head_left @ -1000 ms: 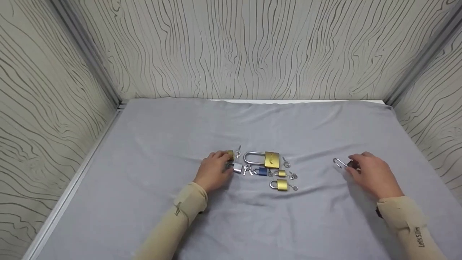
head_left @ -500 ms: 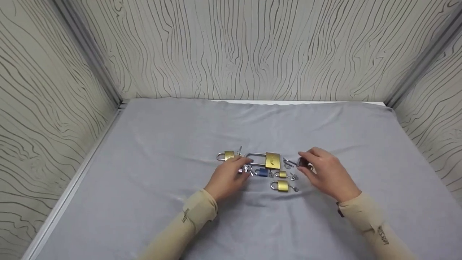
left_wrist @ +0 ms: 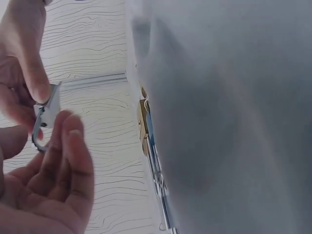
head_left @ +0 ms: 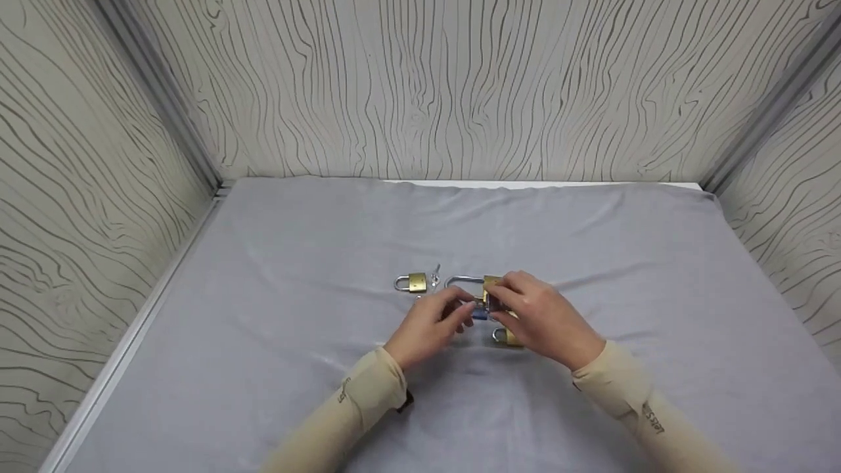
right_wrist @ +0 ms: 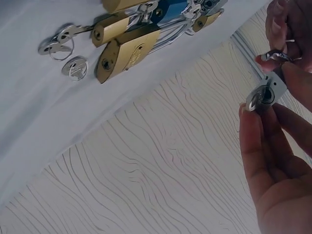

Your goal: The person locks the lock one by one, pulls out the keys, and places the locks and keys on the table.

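Note:
My right hand (head_left: 542, 315) pinches a small padlock (right_wrist: 275, 85) between thumb and fingers; its shackle stands away from the body. The padlock's end face looks silvery in the right wrist view, with a key (right_wrist: 257, 99) at the keyhole. My left hand (head_left: 430, 325) has come up beside it, thumb and fingers spread apart around the curved shackle (left_wrist: 36, 131). Beneath the hands lie a large brass padlock (right_wrist: 129, 56) and a blue padlock (head_left: 480, 315). Another brass padlock (head_left: 506, 337) is partly covered by the right hand.
One more brass padlock (head_left: 412, 282) lies to the left, with a key (head_left: 435, 278) beside it. Loose keys (right_wrist: 61, 41) on rings are near the brass padlocks. A grey cloth (head_left: 295, 263) covers the table, and wood-patterned panels (head_left: 420, 92) enclose it.
My right hand has carried the padlock from the right side to the middle, over the other padlocks. My left hand has moved right from the leftmost brass padlock to meet it.

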`<state>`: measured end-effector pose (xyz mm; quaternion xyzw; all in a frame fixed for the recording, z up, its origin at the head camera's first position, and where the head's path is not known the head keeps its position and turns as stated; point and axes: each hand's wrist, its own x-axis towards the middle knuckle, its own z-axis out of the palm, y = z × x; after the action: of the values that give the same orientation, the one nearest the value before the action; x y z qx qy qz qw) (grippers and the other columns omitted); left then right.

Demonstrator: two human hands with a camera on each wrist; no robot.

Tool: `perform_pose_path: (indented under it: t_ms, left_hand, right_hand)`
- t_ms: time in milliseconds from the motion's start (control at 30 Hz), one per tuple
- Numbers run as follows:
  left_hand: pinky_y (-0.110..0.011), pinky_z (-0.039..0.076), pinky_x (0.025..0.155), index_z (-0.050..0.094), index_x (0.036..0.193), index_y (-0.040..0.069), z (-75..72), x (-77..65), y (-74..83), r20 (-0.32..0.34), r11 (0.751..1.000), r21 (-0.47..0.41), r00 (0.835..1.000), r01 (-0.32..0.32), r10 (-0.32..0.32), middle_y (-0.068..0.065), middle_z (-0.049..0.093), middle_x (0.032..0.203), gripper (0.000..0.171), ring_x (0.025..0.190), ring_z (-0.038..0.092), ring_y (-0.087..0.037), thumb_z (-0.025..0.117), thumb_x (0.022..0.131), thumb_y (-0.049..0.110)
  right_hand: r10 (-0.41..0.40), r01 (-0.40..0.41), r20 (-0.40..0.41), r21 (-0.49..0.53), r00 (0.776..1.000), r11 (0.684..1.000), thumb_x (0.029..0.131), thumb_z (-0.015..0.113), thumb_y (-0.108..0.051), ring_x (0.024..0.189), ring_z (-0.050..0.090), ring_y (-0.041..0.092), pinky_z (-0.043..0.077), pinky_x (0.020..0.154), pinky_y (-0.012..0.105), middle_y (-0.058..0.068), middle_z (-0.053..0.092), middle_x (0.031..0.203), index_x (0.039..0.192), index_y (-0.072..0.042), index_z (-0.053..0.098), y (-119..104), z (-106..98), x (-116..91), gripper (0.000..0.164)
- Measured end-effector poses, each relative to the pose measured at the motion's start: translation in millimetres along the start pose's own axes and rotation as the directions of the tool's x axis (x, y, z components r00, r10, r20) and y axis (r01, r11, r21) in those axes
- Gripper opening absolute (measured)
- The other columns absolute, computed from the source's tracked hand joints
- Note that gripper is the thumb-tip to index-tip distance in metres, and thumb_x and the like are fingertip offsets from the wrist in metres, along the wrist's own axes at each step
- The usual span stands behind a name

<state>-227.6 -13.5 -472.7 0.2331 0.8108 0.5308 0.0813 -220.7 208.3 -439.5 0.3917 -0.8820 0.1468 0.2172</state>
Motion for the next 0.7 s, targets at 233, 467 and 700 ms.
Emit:
perform_pose_path:
  t_ms: [233,467,700]
  left_hand:
    - [-0.025,0.058,0.07,0.068,0.101,0.005,-0.9,-1.1,0.8,-0.035,0.996,-0.085,0.999,-0.003,0.0,-0.008,0.074,0.089,0.018,0.076,0.069,-0.012,0.061,0.106,0.02]
    - [-0.026,0.059,0.074,0.066,0.109,-0.001,-2.0,-0.7,1.1,-0.099,0.974,-0.222,0.995,-0.031,0.009,-0.015,0.074,0.095,0.019,0.079,0.068,-0.009,0.063,0.105,0.018]
    - [-0.028,0.062,0.076,0.061,0.111,-0.006,-1.5,-0.2,-3.1,-0.064,0.937,-0.351,0.998,0.001,-0.025,-0.023,0.076,0.096,0.014,0.077,0.072,-0.012,0.06,0.105,0.008]
  right_hand:
    - [-0.012,0.012,-0.032,0.003,0.999,1.0,0.079,0.091,-0.007,0.089,0.066,0.02,0.061,0.073,0.033,0.008,0.066,0.099,0.115,-0.004,0.074,-0.7,0.0,1.2,0.04]
    - [-0.02,0.022,-0.028,0.073,0.999,0.997,0.085,0.086,-0.009,0.08,0.067,0.016,0.059,0.066,0.029,0.008,0.065,0.104,0.12,-0.003,0.071,-0.8,2.5,-0.7,0.039]
    - [-0.024,0.032,-0.048,0.158,0.999,0.987,0.086,0.085,-0.008,0.078,0.065,0.012,0.056,0.063,0.027,0.009,0.065,0.109,0.123,-0.004,0.07,1.7,3.9,-2.1,0.04]
